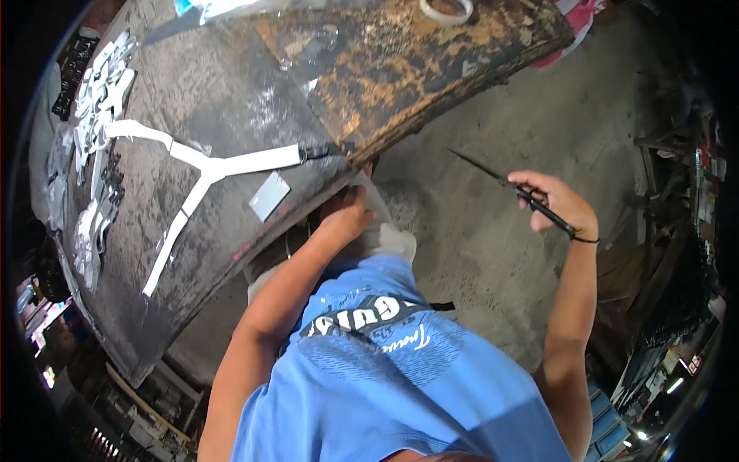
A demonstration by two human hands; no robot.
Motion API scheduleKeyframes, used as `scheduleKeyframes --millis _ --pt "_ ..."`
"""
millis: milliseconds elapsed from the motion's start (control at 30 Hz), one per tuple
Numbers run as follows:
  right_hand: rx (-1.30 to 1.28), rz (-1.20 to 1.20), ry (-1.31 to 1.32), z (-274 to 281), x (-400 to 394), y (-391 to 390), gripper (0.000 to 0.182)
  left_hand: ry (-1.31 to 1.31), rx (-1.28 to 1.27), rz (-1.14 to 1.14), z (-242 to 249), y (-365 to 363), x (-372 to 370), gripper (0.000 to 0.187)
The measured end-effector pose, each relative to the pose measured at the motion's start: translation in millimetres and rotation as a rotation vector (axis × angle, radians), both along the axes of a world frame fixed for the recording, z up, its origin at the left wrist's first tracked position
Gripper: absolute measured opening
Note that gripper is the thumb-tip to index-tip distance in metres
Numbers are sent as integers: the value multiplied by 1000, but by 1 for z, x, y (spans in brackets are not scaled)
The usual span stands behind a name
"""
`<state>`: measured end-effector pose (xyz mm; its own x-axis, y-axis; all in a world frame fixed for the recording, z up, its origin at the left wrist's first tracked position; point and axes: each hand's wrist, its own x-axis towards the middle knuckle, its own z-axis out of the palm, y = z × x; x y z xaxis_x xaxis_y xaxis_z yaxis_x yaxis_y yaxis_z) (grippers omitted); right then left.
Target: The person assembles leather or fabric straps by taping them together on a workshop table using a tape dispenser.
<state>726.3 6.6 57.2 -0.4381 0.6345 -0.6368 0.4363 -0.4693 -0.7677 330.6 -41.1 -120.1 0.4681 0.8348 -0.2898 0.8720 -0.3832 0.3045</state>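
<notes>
My right hand (558, 204) is out to the right over the floor, its fingers closed around a slim black tool with a long pointed blade (477, 165). The blade points toward the upper left. My left hand (350, 215) is at the near table edge, in front of my body, its fingertips partly hidden by the edge. On the table close by lie a white Y-shaped strap (212, 165) with a black end piece (315, 152) and a small grey rectangular plate (269, 196).
The dark worn table (223, 92) fills the upper left, joined by a peeling brown board (408, 69). A white ring (446, 9) sits on the board. White strap pieces (100, 92) are heaped at the far left. Concrete floor (462, 231) shows at right; cluttered shelving (670, 162) stands beyond it.
</notes>
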Motion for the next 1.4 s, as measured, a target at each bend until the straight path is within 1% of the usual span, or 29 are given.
scheduleKeyframes --millis 67,100,167,200,267,300,367,400,467,500,567,700,800,867,900,967,1000,1033,1067,1100,1167,1200,1233,1267,1333,1367,1400 --pt "18 -23 17 4 4 0 105 -174 179 75 -17 -5 -8 48" --pt "28 -38 28 4 7 1 106 -182 198 75 -3 4 -3 48" --pt "81 -65 52 1 11 3 107 -277 -381 134 47 26 12 52" --pt "93 -64 48 5 10 5 107 -282 -369 132 62 33 25 52" --pt "59 -137 72 12 7 7 108 -705 -432 282 87 46 54 50" --pt "70 -136 74 12 7 7 108 -706 -421 278 101 58 63 50" --pt "131 -199 146 8 9 4 111 -1092 -959 708 129 92 80 53" --pt "139 -197 144 9 11 2 111 -1171 -1063 817 147 104 88 60" --pt "109 -202 132 12 12 0 114 -1225 -1158 919 141 120 101 70" --pt "120 -198 134 13 12 0 114 -1230 -1148 914 138 126 106 70" --pt "107 -222 132 12 13 -3 114 -1331 -1214 997 131 133 113 71" --pt "112 -232 113 8 15 -4 114 -1378 -1219 1066 126 137 127 67" --pt "140 -223 117 4 17 -6 112 -1463 -1218 1119 122 141 137 63" --pt "168 -214 125 5 19 -5 111 -1484 -1175 1220 124 140 143 53" --pt "167 -213 113 7 19 -5 109 -1489 -1173 1217 121 140 146 53" --pt "167 -211 101 8 20 -2 108 -1534 -1125 1218 115 138 151 41" --pt "180 -202 90 6 23 -1 104 -1536 -1124 1218 117 136 152 41" --pt "190 -193 78 5 25 1 100 -1553 -1036 1220 120 133 155 37" --pt "187 -188 75 4 25 4 100 -1570 -948 1224 122 130 157 33" --pt "212 -186 29 3 25 8 101 -1574 -949 1228 122 128 159 33" --pt "233 -179 -22 5 23 19 101 -1506 -790 1210 122 124 162 33" --pt "198 -121 -48 10 21 28 99 -1510 -794 1213 118 121 163 33" --pt "165 -63 -75 13 21 36 97 -1513 -724 1153 115 116 164 33" --pt "165 -62 -80 12 20 44 97 -1514 -654 1092 111 113 164 32" --pt "37 -9 -77 8 21 59 91 -1521 -631 1094 104 113 165 34" --pt "41 11 -122 6 22 65 86 -1523 -606 1095 101 112 166 35" --pt "42 16 -128 8 20 72 86 -1530 -606 1098 103 112 167 35"
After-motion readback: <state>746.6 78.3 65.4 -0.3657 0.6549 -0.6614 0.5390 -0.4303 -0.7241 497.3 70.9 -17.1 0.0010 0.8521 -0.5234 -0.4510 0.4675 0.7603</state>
